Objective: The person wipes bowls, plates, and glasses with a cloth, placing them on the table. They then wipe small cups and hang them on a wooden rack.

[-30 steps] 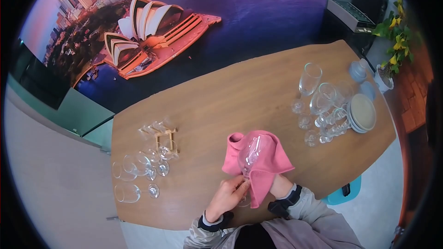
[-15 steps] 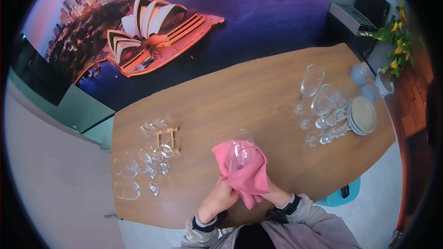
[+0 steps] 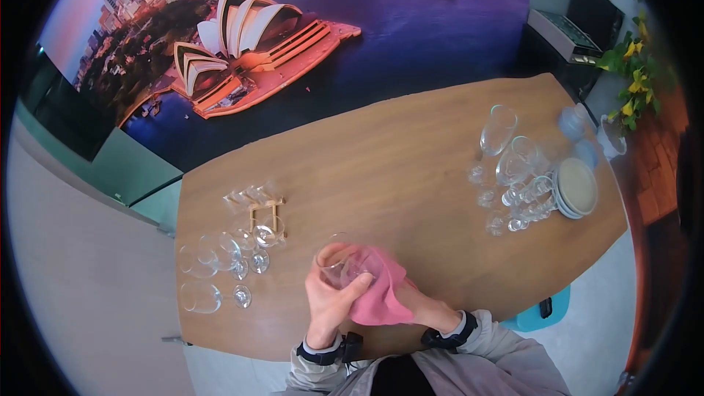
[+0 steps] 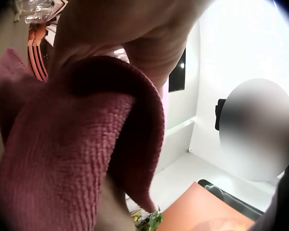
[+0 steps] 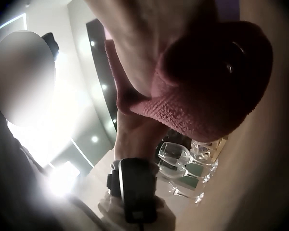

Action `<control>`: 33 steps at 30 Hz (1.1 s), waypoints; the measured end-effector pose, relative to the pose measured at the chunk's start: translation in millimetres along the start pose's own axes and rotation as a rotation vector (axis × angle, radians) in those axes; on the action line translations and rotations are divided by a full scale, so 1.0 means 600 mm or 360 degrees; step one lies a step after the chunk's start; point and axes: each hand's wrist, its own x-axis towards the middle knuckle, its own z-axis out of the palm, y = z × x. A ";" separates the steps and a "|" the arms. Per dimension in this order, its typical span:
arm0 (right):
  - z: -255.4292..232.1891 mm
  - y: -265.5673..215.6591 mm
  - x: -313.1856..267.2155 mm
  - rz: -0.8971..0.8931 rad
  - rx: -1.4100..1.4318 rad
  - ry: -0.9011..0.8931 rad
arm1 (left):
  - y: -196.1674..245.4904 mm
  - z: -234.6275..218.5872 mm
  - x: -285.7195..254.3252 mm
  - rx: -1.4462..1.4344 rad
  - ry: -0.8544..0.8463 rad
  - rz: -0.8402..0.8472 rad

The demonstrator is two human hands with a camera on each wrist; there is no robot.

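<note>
Low over the near side of the table, my left hand (image 3: 328, 299) curls round the bowl of a clear wine glass (image 3: 337, 273), its thumb lying across the near side. A pink cloth (image 3: 385, 299) wraps the right part of that glass. My right hand (image 3: 427, 308) comes in from the right and grips the cloth against the glass, its fingers mostly hidden under the fabric. In the left wrist view, the ribbed cloth (image 4: 62, 159) fills the lower left. The right wrist view has the cloth (image 5: 183, 118) bunched below the hands, and the glass is largely covered there.
Several wine glasses (image 3: 202, 298) lie at the table's left, beside a small wooden rack (image 3: 265, 214). At the right are more glasses (image 3: 517, 161), a stack of plates (image 3: 577, 185) and bluish bowls (image 3: 571, 123). A teal seat (image 3: 543, 313) stands beyond the near right edge.
The glass and cloth have tilted and moved left and closer. My left hand has gone from the stem area up to the bowl, and the right hand has followed leftward with the cloth.
</note>
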 end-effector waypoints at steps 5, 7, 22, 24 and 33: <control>-0.002 -0.026 0.038 0.0211 0.0039 -0.0033 | 0.026 0.001 0.001 -0.0308 0.0208 0.0209; -0.007 -0.026 0.042 0.0103 -0.0001 -0.0002 | 0.027 -0.001 0.001 -0.0378 0.0243 0.0245; 0.029 0.032 -0.003 0.0838 0.0651 0.0583 | -0.011 0.011 0.000 -0.0102 -0.0045 0.0907; 0.040 0.046 -0.005 0.1124 0.0385 0.0462 | -0.010 0.028 -0.011 -0.0025 -0.0159 0.0643; -0.012 -0.018 -0.029 0.1394 0.0959 -0.0009 | -0.034 0.022 -0.022 0.0092 -0.0335 0.0442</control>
